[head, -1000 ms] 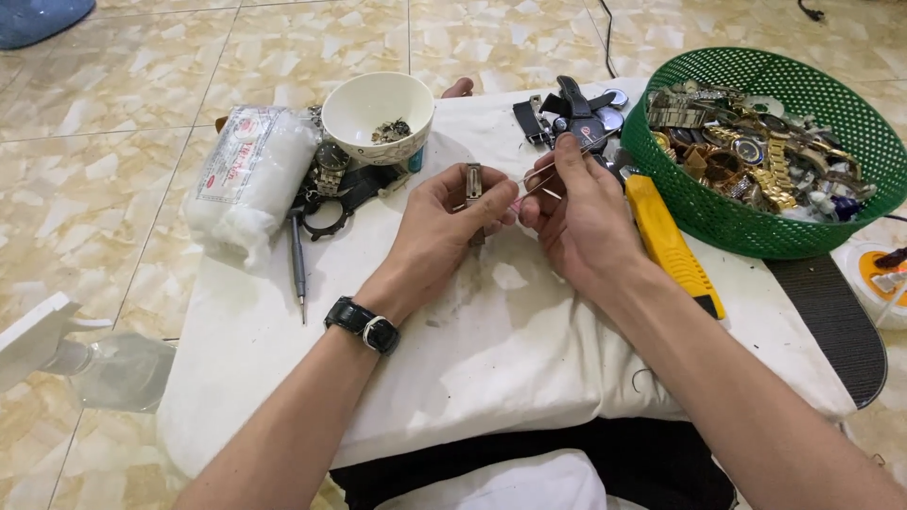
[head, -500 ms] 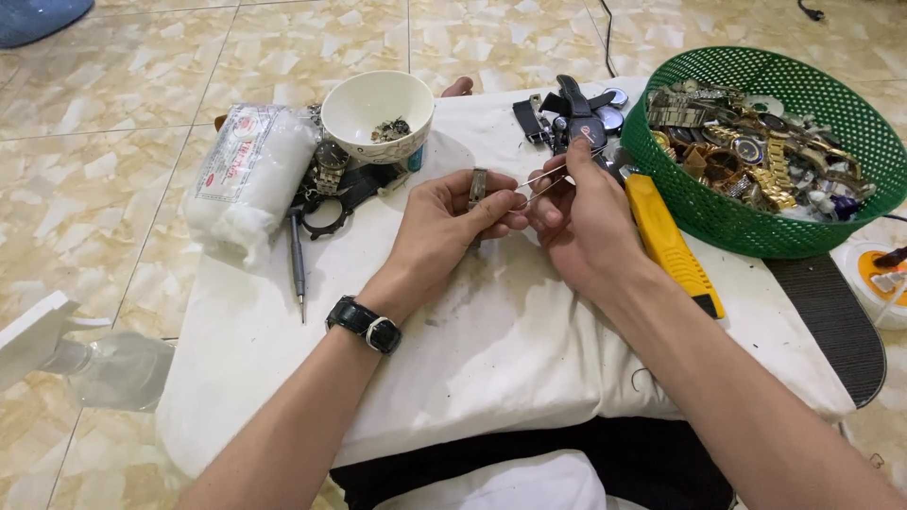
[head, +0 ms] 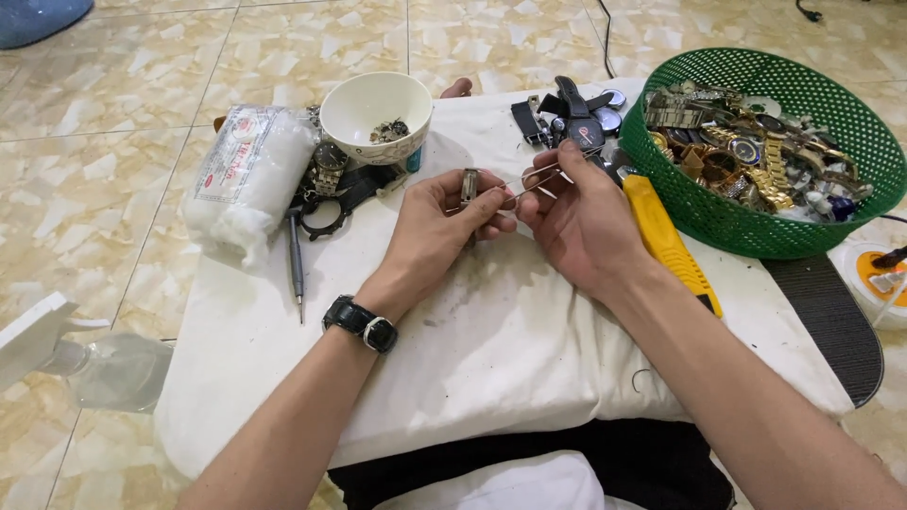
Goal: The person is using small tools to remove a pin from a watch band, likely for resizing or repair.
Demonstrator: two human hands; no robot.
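Bowl (head: pixel 376 115) sits at the worktop's (head: pixel 510 349) far edge, cotton roll (head: pixel 248 175) at its left edge, basket (head: pixel 761 151) off the far right corner, cutter (head: pixel 667 242) along the right edge.

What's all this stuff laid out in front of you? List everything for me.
cloth: one, white, covering the work surface
bowl: one, white, top centre, small parts inside
cotton pack: one, white, left
screwdriver: one, grey, beside the pack
basket: one, green, right, full of watches
knife: one, yellow, beside the basket
metal piece: one, silver, in left hand
tweezers: one, silver, in right hand
left hand: wristwatch on
right hand: bare
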